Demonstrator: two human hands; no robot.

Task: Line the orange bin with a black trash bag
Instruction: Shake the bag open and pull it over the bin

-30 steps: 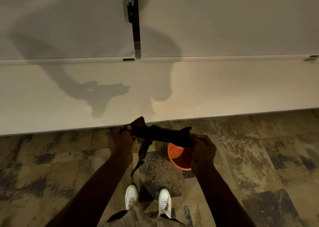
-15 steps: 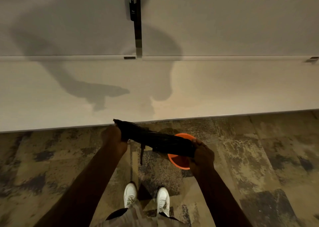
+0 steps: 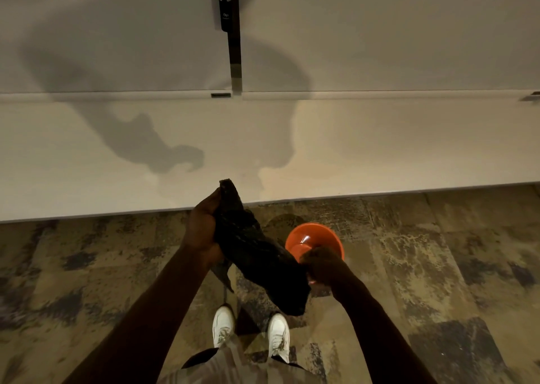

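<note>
A folded black trash bag [image 3: 257, 255] stretches between my two hands, slanting from upper left down to lower right. My left hand [image 3: 203, 229] grips its upper end, with a corner of the bag sticking up above my fingers. My right hand [image 3: 323, 266] holds its lower end; a loose flap hangs below. The small round orange bin [image 3: 314, 237] stands upright on the floor just beyond my right hand, which covers its near rim. The bin's inside looks bare.
I stand on patterned carpet [image 3: 438, 281], my white shoes [image 3: 251, 331] below the bag. A long pale table top [image 3: 380, 150] runs across ahead, its edge just past the bin. Behind it rises a plain wall with a dark vertical strip [image 3: 233, 33].
The bag was held nearly level before; now my left hand has risen and my right hand has dropped, tilting it. The bag has opened out wider and a flap hangs down.
</note>
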